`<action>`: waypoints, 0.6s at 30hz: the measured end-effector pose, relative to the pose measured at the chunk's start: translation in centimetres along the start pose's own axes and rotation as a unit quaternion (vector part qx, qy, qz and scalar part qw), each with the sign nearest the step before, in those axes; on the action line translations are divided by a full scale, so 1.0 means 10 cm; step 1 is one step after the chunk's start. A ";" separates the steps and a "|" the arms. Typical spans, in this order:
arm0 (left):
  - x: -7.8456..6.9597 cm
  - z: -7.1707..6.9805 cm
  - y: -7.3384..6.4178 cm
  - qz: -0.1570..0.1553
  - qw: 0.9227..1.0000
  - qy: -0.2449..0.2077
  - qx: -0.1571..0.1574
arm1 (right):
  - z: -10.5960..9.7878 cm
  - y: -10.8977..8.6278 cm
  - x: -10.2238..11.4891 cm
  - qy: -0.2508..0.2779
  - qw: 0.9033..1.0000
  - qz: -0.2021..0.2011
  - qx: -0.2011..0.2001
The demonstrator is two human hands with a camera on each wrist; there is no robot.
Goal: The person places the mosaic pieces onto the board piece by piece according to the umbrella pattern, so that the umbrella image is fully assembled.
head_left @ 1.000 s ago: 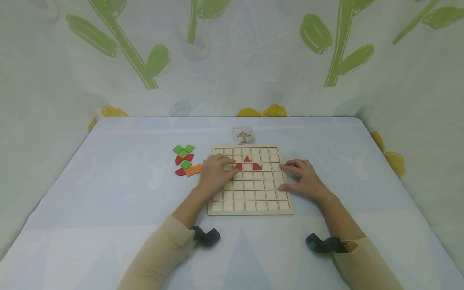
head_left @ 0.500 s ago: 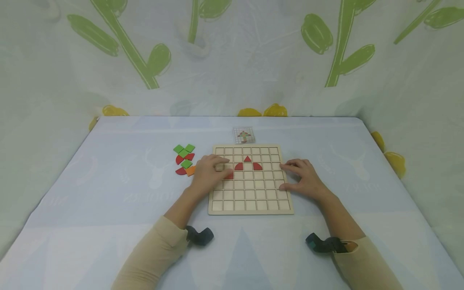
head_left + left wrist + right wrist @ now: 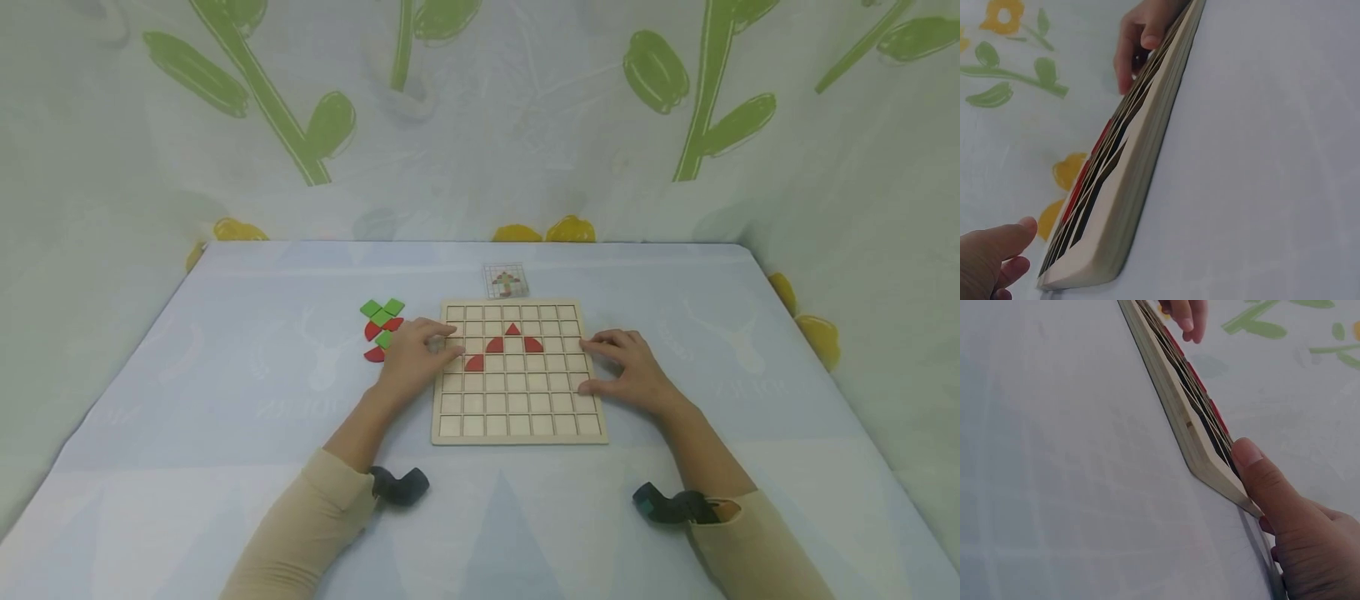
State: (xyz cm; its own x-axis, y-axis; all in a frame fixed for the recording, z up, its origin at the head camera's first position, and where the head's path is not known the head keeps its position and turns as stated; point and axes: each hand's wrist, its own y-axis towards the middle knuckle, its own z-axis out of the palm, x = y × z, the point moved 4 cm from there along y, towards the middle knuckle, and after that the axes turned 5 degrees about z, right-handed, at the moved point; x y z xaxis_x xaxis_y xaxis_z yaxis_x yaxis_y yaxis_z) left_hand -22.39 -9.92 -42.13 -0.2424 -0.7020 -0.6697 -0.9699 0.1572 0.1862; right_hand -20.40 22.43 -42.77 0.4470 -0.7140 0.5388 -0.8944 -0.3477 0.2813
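My left hand hovers at the left edge of the wooden grid board, thumb and fingers apart with nothing between them. A red quarter-circle tile lies in a square close to its fingertips. Higher on the board are a red triangle tile and two more red quarter circles, left and right of centre. My right hand rests at the board's right edge, fingers and thumb spread along it; in the right wrist view its thumb lies on the rim.
Left of the board, several green square tiles and red curved tiles lie loose, partly covered by the left hand. A small pattern card sits behind the board. A patterned cloth hangs behind the table.
My left hand has let go of a red quarter circle, now lying in a left-hand square, and drawn back leftward, covering the orange tiles. My right hand stays put.
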 end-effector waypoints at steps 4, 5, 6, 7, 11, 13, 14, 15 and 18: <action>0.03 -0.06 0.01 0.007 1.000 0.006 -0.011 | -0.01 -0.01 0.00 0.005 1.000 -0.006 -0.002; 0.05 -0.08 0.01 0.011 1.000 0.009 -0.017 | -0.01 -0.01 0.00 0.004 1.000 -0.008 -0.004; 0.06 -0.10 0.01 0.018 1.000 0.010 -0.023 | -0.01 -0.01 0.00 0.003 1.000 -0.010 -0.005; 0.07 -0.12 0.02 0.023 0.999 0.012 -0.028 | -0.01 -0.01 -0.01 0.003 1.000 -0.012 -0.006; 0.12 -0.18 0.04 0.024 0.999 0.019 -0.039 | 0.00 -0.01 -0.01 0.000 1.000 -0.011 -0.007; 0.15 -0.20 0.06 0.018 0.999 0.021 -0.037 | 0.00 -0.01 -0.02 0.000 1.000 -0.007 -0.007; 0.15 -0.21 0.06 0.014 0.999 0.020 -0.036 | 0.00 -0.01 -0.02 -0.001 1.000 -0.007 -0.007; 0.16 -0.22 0.07 0.012 0.999 0.021 -0.037 | 0.00 -0.01 -0.02 -0.001 1.000 -0.008 -0.007; 0.18 -0.26 0.09 0.003 0.999 0.023 -0.041 | 0.00 -0.01 -0.03 -0.004 1.000 -0.011 -0.007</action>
State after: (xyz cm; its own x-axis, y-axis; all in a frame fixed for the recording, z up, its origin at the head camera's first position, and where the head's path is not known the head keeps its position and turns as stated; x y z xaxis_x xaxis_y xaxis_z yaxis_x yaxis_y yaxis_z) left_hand -23.67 -12.81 -41.32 -0.2458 -0.7326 -0.6347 -0.9624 0.1066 0.2497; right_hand -20.48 22.66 -42.89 0.4659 -0.7108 0.5270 -0.8843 -0.3542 0.3041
